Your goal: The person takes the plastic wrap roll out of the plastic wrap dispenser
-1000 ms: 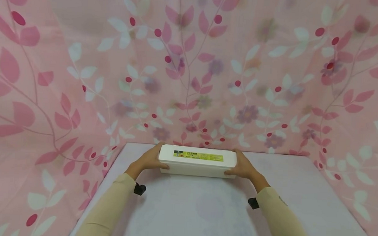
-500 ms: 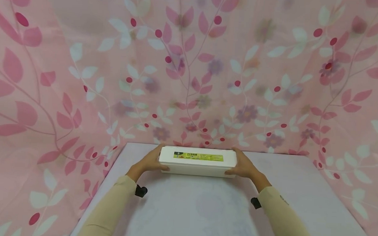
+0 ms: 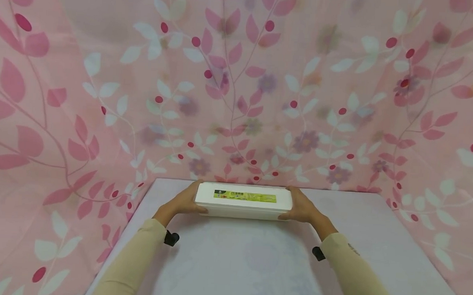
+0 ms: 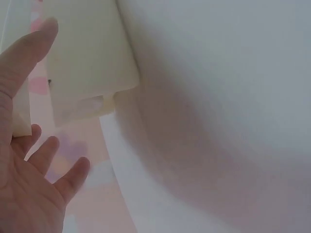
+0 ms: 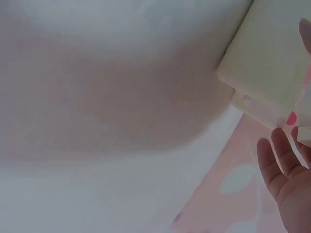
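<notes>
A long white box lies near the far edge of the table, with its white lid over it. The lid bears a yellow-green printed label. My left hand grips the lid's left end, thumb along the front. Its right end is held the same way by my right hand. In the left wrist view, pink cloth shows between the lid and the lower box, so the two stand apart there. A similar gap appears in the right wrist view beside the lower box. The inside is hidden.
A pale cloth covers the table. Pink floral curtain hangs right behind the far edge and along both sides. Small black devices sit at the wrists, below the beige sleeves.
The whole head view has shifted slightly to the left. Both hands keep their hold on the lid's ends.
</notes>
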A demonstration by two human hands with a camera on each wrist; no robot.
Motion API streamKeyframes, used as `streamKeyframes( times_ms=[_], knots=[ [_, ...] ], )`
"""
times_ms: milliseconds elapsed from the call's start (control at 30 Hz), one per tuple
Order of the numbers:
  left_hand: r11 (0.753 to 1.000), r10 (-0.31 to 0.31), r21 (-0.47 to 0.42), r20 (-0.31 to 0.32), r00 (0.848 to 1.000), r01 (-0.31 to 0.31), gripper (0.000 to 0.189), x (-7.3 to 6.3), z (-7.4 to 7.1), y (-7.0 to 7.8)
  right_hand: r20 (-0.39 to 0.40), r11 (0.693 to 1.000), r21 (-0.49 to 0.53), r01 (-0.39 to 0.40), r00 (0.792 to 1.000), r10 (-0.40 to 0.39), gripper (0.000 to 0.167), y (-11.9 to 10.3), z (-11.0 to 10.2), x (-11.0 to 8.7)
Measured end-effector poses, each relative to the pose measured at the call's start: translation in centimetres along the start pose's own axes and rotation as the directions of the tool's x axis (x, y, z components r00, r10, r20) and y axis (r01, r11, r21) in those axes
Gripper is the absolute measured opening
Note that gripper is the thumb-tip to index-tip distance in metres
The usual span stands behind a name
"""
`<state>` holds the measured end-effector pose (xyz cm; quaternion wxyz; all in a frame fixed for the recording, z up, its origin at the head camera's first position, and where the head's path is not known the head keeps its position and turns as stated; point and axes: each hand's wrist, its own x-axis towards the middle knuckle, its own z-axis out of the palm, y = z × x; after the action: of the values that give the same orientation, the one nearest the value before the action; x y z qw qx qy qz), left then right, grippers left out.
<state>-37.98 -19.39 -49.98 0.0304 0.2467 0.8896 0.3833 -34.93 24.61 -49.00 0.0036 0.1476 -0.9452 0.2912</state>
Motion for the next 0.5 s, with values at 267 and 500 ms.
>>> streamKeyframes(
  times_ms=[267, 500],
  knots=[
    [1.000, 0.000, -0.012, 0.008, 1.000, 0.000, 0.102, -0.2, -0.1, -0.2, -0.011, 0.998, -0.060, -0.030, 1.000, 0.030, 0.112, -0.4, 0.1, -0.4],
    [0.996, -0.031, 0.077, -0.019, 0.999, 0.033, 0.108, -1.1, -1.0, 0.9, 0.003, 0.998, -0.066, -0.005, 1.000, 0.005, 0.117, -0.8, -0.3, -0.3]
  ],
)
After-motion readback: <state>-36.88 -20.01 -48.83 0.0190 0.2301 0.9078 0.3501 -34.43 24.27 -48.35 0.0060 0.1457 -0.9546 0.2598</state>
